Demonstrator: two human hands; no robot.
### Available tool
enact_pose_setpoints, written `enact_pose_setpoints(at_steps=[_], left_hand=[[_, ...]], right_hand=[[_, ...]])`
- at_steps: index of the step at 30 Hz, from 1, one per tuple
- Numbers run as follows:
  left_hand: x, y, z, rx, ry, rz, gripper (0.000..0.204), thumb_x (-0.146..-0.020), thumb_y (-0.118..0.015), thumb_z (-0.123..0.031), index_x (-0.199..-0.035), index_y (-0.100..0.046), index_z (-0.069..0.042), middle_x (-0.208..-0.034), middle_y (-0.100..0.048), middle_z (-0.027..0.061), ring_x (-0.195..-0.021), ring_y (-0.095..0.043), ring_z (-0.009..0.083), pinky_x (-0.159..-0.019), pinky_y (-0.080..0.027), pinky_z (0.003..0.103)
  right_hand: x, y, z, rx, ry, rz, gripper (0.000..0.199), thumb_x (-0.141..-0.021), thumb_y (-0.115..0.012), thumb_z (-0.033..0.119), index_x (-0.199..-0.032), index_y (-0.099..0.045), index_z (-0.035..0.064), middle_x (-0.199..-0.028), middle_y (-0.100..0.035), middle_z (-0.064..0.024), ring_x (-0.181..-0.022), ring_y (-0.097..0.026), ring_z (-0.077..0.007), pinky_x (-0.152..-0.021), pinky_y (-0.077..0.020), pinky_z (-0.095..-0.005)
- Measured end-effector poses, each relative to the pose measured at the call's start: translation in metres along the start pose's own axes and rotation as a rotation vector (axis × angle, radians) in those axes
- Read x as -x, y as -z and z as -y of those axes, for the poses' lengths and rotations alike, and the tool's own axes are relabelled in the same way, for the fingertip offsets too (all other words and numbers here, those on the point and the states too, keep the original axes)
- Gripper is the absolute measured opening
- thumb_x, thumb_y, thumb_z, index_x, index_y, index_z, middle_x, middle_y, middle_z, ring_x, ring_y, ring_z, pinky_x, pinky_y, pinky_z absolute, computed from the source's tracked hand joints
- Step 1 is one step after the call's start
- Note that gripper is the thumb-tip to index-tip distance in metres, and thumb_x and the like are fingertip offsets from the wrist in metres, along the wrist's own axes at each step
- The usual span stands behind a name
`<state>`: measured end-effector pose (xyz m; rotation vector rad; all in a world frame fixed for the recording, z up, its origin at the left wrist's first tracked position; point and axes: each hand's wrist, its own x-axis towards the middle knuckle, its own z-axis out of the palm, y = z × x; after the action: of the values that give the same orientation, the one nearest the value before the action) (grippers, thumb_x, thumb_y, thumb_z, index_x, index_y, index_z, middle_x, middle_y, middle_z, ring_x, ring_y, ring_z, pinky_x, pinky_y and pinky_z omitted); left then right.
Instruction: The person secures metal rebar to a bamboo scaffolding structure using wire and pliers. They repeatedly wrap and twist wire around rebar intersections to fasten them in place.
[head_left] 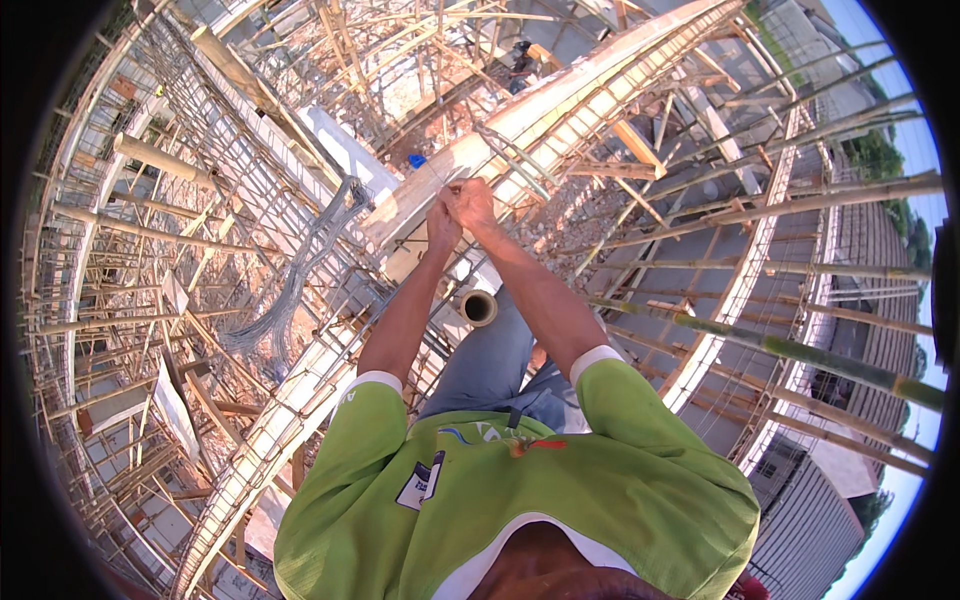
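Note:
My left hand (pixel 442 226) and my right hand (pixel 472 204) meet in front of me, fingers closed and pressed together. Whatever they pinch is too small to make out. Just beyond them lies a pale wooden board (pixel 428 188) along the beam formwork. To the left, a bundle of thin grey tie wire (pixel 318 248) hangs draped over the steel bars. Below my hands, close to my legs, the round open end of a pipe (pixel 478 308) points up.
A rebar cage (pixel 290 400) runs through the long beam at lower left. Bamboo poles (pixel 790 350) stretch across the right side. A timber post (pixel 225 60) slants at upper left. Rubble and props lie below, and another person (pixel 520 62) is at the top.

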<state>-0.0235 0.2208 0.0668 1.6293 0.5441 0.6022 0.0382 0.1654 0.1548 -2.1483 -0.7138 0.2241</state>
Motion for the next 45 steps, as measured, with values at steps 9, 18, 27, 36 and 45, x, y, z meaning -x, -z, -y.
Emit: enact_pose_setpoints(at_steps=[9, 18, 27, 36, 45], left_hand=[[-0.002, 0.008, -0.024, 0.208, 0.325, 0.017, 0.034, -0.099, -0.049, -0.031, -0.119, -0.058, -0.005, -0.106, -0.062, 0.0078, -0.092, -0.061, 0.0167, -0.077, -0.052, 0.030], [-0.012, 0.050, -0.045, -0.060, 0.393, 0.413, 0.042, -0.091, -0.052, -0.027, -0.128, -0.057, -0.007, -0.113, -0.061, 0.0113, -0.090, -0.059, 0.0183, -0.074, -0.050, 0.033], [0.009, 0.029, -0.030, 0.224, 0.377, 0.329, 0.064, -0.083, -0.056, -0.008, -0.144, -0.037, -0.003, -0.129, -0.052, 0.0177, -0.090, -0.063, 0.0203, -0.073, -0.053, 0.031], [0.002, 0.033, -0.058, -0.053, 0.554, 0.422, 0.081, -0.076, -0.068, -0.007, -0.148, -0.031, -0.010, -0.094, -0.066, 0.0155, -0.062, -0.066, 0.0176, -0.052, -0.052, 0.030], [-0.002, 0.030, -0.055, -0.214, 0.523, 0.479, 0.092, -0.077, -0.075, -0.019, -0.150, -0.021, -0.002, -0.114, -0.061, 0.0237, -0.068, -0.066, 0.0184, -0.052, -0.052, 0.030]], right_hand=[[-0.002, -0.027, -0.009, -0.183, -0.251, -0.170, 0.015, -0.078, -0.059, 0.011, -0.086, -0.066, 0.0010, -0.080, -0.067, -0.0242, -0.079, -0.067, -0.0389, -0.071, -0.0531, -0.0451], [0.008, 0.003, 0.028, -0.984, -0.498, -0.378, 0.009, -0.098, -0.043, 0.009, -0.093, -0.042, 0.0020, -0.060, -0.047, -0.0041, -0.043, -0.047, -0.0122, -0.036, -0.0428, -0.0292], [0.011, 0.066, 0.003, -0.754, -0.359, -0.419, 0.011, -0.096, -0.055, 0.013, -0.088, -0.057, 0.0058, -0.054, -0.049, -0.0019, -0.038, -0.040, -0.0094, -0.032, -0.0289, -0.0263], [0.086, 0.107, 0.010, -0.959, -0.507, -0.171, 0.012, -0.096, -0.057, 0.016, -0.092, -0.061, 0.0056, -0.058, -0.051, -0.0022, -0.039, -0.037, -0.0072, -0.034, -0.0259, -0.0235], [0.129, 0.097, 0.014, -0.971, -0.652, -0.133, 0.012, -0.097, -0.055, 0.014, -0.095, -0.061, 0.0035, -0.060, -0.051, -0.0020, -0.040, -0.037, -0.0072, -0.034, -0.0275, -0.0233]])
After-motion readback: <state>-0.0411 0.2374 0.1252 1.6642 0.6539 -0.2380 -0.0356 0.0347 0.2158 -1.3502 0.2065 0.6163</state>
